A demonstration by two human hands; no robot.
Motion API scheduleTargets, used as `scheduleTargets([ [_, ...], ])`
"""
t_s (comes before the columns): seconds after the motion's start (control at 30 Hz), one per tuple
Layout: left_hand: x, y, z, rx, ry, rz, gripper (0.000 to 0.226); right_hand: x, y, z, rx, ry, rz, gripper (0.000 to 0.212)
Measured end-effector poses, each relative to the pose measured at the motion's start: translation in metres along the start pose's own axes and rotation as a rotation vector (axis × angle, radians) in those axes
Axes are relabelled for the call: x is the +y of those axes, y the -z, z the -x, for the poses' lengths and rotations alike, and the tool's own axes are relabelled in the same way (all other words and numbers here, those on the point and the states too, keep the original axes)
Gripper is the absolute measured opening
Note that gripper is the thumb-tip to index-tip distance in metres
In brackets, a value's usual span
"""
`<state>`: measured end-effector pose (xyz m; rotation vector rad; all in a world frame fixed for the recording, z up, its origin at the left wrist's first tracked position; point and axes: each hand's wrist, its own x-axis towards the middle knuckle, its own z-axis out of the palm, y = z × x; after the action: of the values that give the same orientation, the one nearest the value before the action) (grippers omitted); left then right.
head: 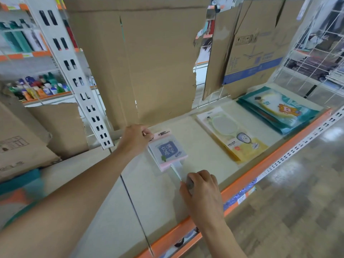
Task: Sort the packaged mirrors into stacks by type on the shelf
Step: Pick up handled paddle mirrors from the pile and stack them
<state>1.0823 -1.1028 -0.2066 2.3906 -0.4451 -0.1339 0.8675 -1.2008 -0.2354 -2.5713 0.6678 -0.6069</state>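
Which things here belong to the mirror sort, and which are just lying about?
Job: pink packaged mirror, left hand pinching its top, right hand gripping its handle; yellow mirror packs; teal pack stack; shelf.
Lying about: cardboard sheet behind; printed carton; brown boxes at left; bottles on the far shelving.

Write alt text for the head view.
A pink-edged packaged mirror is held at a cream shelf, left hand pinching its top, right hand gripping its handle. Further right lie a yellow mirror pack and a teal stack.
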Motion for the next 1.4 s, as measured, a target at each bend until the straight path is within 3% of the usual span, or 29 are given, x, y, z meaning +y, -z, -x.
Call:
scheduleTargets([
  [0.3, -0.01, -0.003, -0.001, -0.027, 0.07, 0.077, 0.015, -0.003, 0.0, -0.002, -0.029, -0.013, -0.028, 0.034],
  [0.57, -0.007, 0.006, 0.005, -0.029, 0.074, 0.096, 0.018, -0.007, 0.002, 0.0, 0.002, -0.033, 0.013, 0.016],
  [0.7, -0.012, 0.02, 0.016, -0.032, 0.044, 0.073, 0.02, -0.016, 0.004, -0.001, 0.027, -0.033, 0.06, 0.029],
  [1.03, -0.071, 0.114, 0.073, 0.034, -0.033, -0.189, 0.024, -0.079, -0.008, 0.01, -0.002, 0.098, -0.06, 0.034],
  [1.4, -0.171, 0.229, 0.165, 0.146, 0.17, -0.221, 0.025, -0.204, -0.029, 0.065, -0.206, 0.265, -0.192, 0.041],
])
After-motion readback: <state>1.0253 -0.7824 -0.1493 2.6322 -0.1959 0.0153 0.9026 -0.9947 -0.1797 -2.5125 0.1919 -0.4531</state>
